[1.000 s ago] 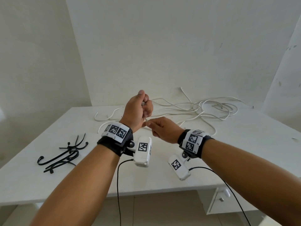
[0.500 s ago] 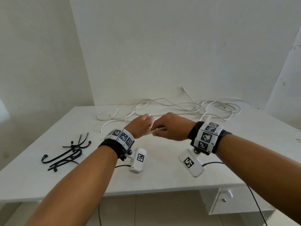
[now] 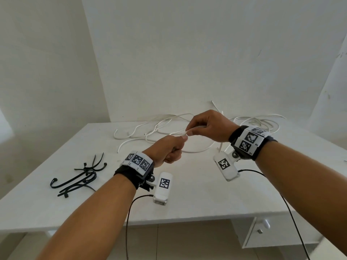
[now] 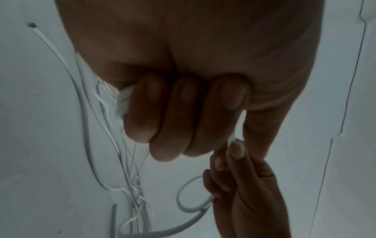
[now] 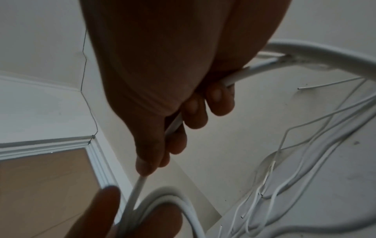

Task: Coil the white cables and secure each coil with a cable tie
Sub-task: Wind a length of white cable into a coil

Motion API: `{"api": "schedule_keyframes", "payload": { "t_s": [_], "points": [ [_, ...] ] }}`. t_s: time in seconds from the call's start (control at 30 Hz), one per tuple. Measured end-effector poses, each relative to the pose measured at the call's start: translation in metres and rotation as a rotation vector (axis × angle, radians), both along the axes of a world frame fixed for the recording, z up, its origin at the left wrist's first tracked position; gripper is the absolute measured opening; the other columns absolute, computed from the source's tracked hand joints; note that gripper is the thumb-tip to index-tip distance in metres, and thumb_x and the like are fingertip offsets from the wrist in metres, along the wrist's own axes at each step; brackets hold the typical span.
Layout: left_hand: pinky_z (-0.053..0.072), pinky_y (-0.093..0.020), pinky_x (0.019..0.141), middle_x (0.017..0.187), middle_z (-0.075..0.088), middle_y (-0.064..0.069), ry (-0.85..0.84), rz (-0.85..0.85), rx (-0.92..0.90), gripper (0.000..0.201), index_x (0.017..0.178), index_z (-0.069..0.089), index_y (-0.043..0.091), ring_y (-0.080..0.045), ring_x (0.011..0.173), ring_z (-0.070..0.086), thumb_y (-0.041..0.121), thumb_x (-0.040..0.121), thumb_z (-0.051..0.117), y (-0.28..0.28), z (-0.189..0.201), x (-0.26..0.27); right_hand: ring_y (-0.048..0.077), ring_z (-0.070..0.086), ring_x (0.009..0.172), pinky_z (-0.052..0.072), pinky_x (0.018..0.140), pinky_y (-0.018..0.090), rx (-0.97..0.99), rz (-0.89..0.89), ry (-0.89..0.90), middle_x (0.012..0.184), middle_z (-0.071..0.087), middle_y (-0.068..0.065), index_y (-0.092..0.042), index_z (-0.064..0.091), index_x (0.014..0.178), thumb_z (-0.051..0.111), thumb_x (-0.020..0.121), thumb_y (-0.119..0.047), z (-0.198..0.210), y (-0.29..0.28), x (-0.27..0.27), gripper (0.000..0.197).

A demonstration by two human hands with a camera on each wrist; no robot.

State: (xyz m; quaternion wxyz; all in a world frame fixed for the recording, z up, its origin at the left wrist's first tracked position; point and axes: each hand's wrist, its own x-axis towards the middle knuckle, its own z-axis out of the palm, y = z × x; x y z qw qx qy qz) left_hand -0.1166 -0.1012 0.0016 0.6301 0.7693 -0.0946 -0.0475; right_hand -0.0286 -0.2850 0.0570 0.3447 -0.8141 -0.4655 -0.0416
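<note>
Both hands hold one thin white plastic-sheathed cable point(image 3: 197, 150) above the white table point(image 3: 206, 194). Left hand point(image 3: 168, 150) is fisted round small loops; right hand point(image 3: 208, 126), which half a second ago sat level against the left, has lifted up and rightward, pinching the strand. Another turn seems to be forming, though the loop count is hard to read. Remaining white cables point(image 3: 259, 122) sprawl at the back; black plastic cable ties point(image 3: 78, 177) lie untouched at left.

White table point(image 3: 197, 203) in corner of plain white walls point(image 3: 169, 53), drawer unit point(image 3: 262, 231) under it, tiled floor point(image 3: 178, 244).
</note>
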Motion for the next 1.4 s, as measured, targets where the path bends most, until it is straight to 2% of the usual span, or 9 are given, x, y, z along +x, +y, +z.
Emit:
{"api": "schedule_keyframes", "payload": {
  "t_s": [0.17,0.37,0.53,0.67,0.8,1.0,1.13,1.27,1.4],
  "points": [
    [0.008,-0.025,0.043,0.037,0.021,0.005,-0.026,-0.055,-0.233,0.039,0.059,0.030,0.017,-0.010,0.038,0.013,0.033,0.093,0.043,-0.001,0.006,-0.007,0.002,0.054,0.057,0.043,0.060,0.013,0.184,-0.011,0.093,0.063,0.065,-0.009,-0.013,0.078,0.091,0.074,0.088,-0.024,-0.011,0.000,0.007,0.012],
    [0.013,-0.022,0.039,0.034,0.024,0.010,-0.060,-0.129,-0.495,0.039,0.064,0.029,0.018,-0.013,0.041,0.009,0.041,0.094,0.040,-0.008,0.023,-0.016,0.014,0.038,0.050,0.035,0.049,0.021,0.300,0.033,0.214,0.056,0.045,-0.005,-0.020,0.076,0.094,0.057,0.099,-0.035,-0.032,0.009,0.010,0.025],
    [0.014,-0.022,0.039,0.034,0.031,0.014,-0.082,-0.245,-0.599,0.040,0.063,0.040,0.022,-0.011,0.040,0.014,0.049,0.091,0.050,-0.010,0.035,-0.025,0.020,0.045,0.051,0.041,0.055,0.027,0.306,0.028,0.192,0.057,0.048,-0.003,-0.047,0.071,0.076,0.048,0.099,-0.043,-0.030,0.015,-0.004,0.033],
    [0.018,-0.020,0.038,0.036,0.024,0.011,-0.130,-0.321,-0.713,0.039,0.064,0.041,0.021,-0.011,0.040,0.015,0.047,0.093,0.043,-0.013,0.046,-0.031,0.022,0.052,0.056,0.048,0.059,0.029,0.289,0.043,0.228,0.058,0.048,-0.005,-0.051,0.066,0.061,0.044,0.104,-0.032,-0.025,0.019,-0.010,0.051],
    [0.017,-0.022,0.039,0.038,0.020,0.008,-0.223,-0.274,-0.783,0.043,0.063,0.041,0.020,-0.012,0.040,0.013,0.046,0.096,0.032,-0.015,0.059,-0.033,0.020,0.046,0.063,0.047,0.063,0.021,0.286,0.078,0.312,0.061,0.046,-0.001,-0.050,0.071,0.070,0.043,0.104,-0.032,-0.032,0.021,-0.009,0.048],
    [0.016,-0.024,0.041,0.038,0.026,0.007,-0.347,0.089,-0.706,0.046,0.067,0.035,0.017,-0.009,0.038,0.019,0.040,0.104,0.026,-0.012,0.059,-0.021,0.014,0.040,0.053,0.040,0.051,0.022,0.163,0.051,0.330,0.067,0.045,0.006,-0.041,0.069,0.112,0.042,0.104,-0.041,-0.054,0.023,-0.008,0.028],
    [0.019,-0.025,0.042,0.039,0.028,0.004,-0.388,0.315,-0.588,0.044,0.070,0.036,0.015,-0.012,0.037,0.020,0.037,0.106,0.027,-0.015,0.044,-0.006,0.001,0.050,0.057,0.043,0.062,0.016,-0.111,0.006,0.119,0.068,0.053,-0.005,-0.030,0.064,0.128,0.036,0.105,-0.043,-0.060,0.032,-0.020,0.039],
    [0.023,-0.030,0.048,0.040,0.034,0.003,-0.448,0.515,-0.285,0.043,0.066,0.037,0.019,-0.014,0.039,0.026,0.039,0.104,0.031,-0.013,0.027,0.008,0.004,0.056,0.073,0.041,0.075,0.024,-0.275,-0.008,0.083,0.077,0.054,-0.014,-0.016,0.057,0.132,0.039,0.106,-0.031,-0.060,0.037,-0.030,0.036],
    [0.035,-0.026,0.051,0.040,0.041,0.003,-0.517,0.661,0.016,0.060,0.047,0.039,0.020,-0.014,0.039,0.037,0.048,0.099,0.031,-0.007,0.012,0.020,0.025,0.068,0.082,0.051,0.070,0.027,-0.297,0.002,0.163,0.097,0.066,0.006,-0.016,0.050,0.133,0.039,0.103,-0.025,-0.065,0.042,-0.039,0.033]
  ]
}}
